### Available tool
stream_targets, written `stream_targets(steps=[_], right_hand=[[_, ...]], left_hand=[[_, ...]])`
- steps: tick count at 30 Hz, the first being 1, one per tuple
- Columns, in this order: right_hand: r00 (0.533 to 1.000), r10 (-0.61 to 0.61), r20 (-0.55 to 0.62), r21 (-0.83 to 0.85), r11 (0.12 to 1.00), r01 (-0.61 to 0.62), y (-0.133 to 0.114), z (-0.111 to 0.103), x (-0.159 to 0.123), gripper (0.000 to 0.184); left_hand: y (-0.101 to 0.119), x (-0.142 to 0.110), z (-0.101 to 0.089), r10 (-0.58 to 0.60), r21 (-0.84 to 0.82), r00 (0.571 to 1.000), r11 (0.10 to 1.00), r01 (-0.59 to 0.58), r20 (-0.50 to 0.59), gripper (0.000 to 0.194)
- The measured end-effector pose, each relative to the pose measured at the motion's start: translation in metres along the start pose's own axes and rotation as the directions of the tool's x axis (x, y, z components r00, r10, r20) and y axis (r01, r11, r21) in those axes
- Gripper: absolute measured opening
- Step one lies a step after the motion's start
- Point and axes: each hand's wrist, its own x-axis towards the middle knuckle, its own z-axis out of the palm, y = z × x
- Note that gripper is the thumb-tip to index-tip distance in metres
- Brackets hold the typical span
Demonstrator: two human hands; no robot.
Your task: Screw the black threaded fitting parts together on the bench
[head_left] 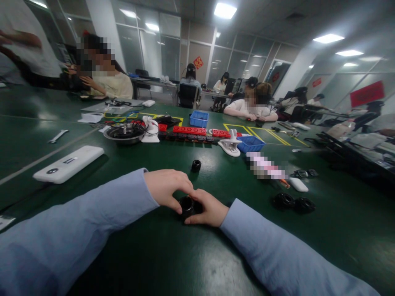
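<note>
Head view: left fingers (pixel 175 204) and right fingers (pixel 196 219) grasp one black hollow part (pixel 187 206) together.

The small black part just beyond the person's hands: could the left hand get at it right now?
Probably yes: the small black part sits close beyond the left hand, with nothing visible standing between them. That hand appears to be touching the black ring, though, so it might have to let go first.
</note>
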Motion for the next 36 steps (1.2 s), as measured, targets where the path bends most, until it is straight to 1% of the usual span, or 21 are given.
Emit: stream_targets(steps=[1,4,9,13,16,20,25,30,33,36], right_hand=[[1.000,-0.002,0.001,0.007,1.000,0.002,0.001,0.000,0.000,0.051],[1.000,0.011,-0.005,0.023,1.000,-0.011,0.003,0.001,-0.001,0.046],[1.000,0.017,-0.007,0.016,1.000,-0.017,0.005,0.002,-0.002,0.047],[1.000,0.010,-0.020,0.020,1.000,-0.010,0.004,0.003,-0.002,0.047],[0.999,-0.010,-0.035,0.040,0.999,0.011,0.004,0.003,-0.002,0.044],[0.999,-0.035,-0.033,0.046,0.998,0.037,0.003,0.002,-0.001,0.042],[1.000,0.008,-0.004,0.015,1.000,-0.008,0.001,0.001,-0.001,0.050],[0.999,0.043,0.013,0.000,0.999,-0.043,0.001,0.001,-0.001,0.046],[0.997,0.073,0.019,-0.034,0.997,-0.073,0.001,0.000,0.000,0.044],[0.996,0.090,0.025,-0.048,0.995,-0.088,0.000,0.000,0.000,0.043]], left_hand=[[-0.002,0.001,0.002,0.008,-0.015,1.000,1.000,-0.007,0.016,0.047],[-0.008,0.005,0.007,0.015,-0.026,0.999,1.000,-0.014,0.051,0.050],[-0.011,0.008,0.009,0.046,-0.041,0.997,0.998,-0.044,0.058,0.050],[-0.009,0.009,0.010,0.020,-0.078,0.997,0.997,-0.014,0.077,0.050],[-0.005,0.010,0.010,-0.047,-0.080,0.995,0.995,0.054,0.089,0.049],[0.004,0.010,0.007,-0.155,-0.025,0.984,0.987,0.158,0.084,0.047],[0.019,0.010,0.005,-0.300,0.089,0.950,0.952,0.293,0.083,0.043],[0.031,0.009,0.012,-0.413,0.173,0.910,0.898,0.404,0.024,0.045],[0.038,0.010,0.014,-0.463,0.223,0.886,0.865,0.449,0.008,0.048],[0.042,0.010,0.015,-0.482,0.261,0.876,0.845,0.467,-0.006,0.049]])
